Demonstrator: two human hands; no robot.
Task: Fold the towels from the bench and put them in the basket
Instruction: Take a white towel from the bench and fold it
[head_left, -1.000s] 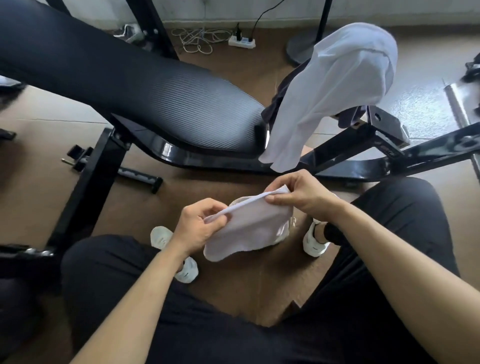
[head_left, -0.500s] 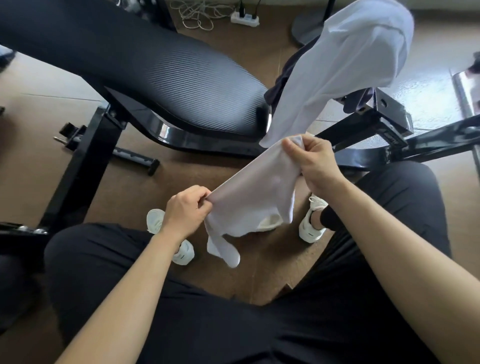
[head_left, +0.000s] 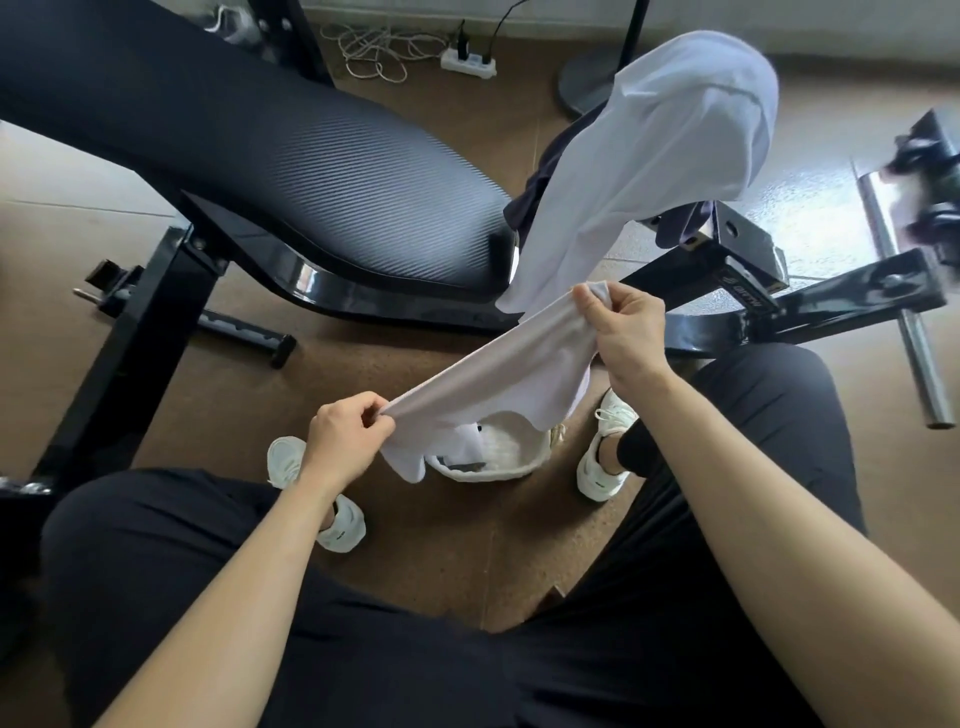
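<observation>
A small white towel hangs stretched between my hands above the floor. My left hand pinches its lower left corner; my right hand grips the upper right corner, higher and farther out. Below the towel a white woven basket stands on the floor between my feet, partly hidden by the cloth, with something white and dark inside. A larger white towel is draped over the end of the black padded bench, and a dark cloth hangs under it.
The bench's black steel frame runs across behind my hands. A chrome bar lies at the right. A power strip with cables and a round stand base sit by the wall. My white shoes flank the basket.
The towel, held folded and level a second ago, has opened out. My right hand rose up and away with its corner while my left hand kept the lower corner, pulling the cloth into a slanted line.
</observation>
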